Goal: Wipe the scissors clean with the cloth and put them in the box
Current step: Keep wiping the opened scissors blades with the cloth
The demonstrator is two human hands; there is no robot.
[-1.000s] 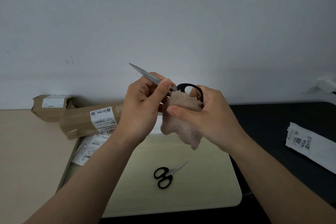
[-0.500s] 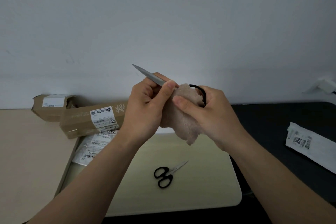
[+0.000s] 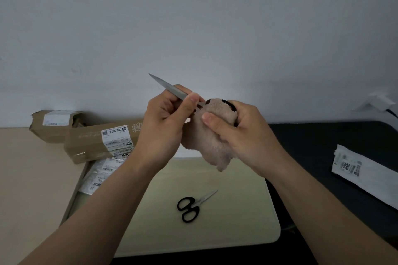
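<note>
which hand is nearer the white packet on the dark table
Right. The right hand is left of the white packet; the left hand is farther left, beyond the cloth.

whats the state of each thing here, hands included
held scissors: blades closed, in the air, handle wrapped in cloth
cloth: bunched round the handle, tail hanging
left hand: pinches the blades
right hand: grips the cloth
small scissors: closed, lying flat, untouched
long cardboard box: looks closed

On the table (image 3: 32, 178), small scissors (image 3: 191, 206) lie on a pale mat (image 3: 237, 226), cardboard parcels (image 3: 97, 144) left, a white packet (image 3: 366, 176) right.
</note>
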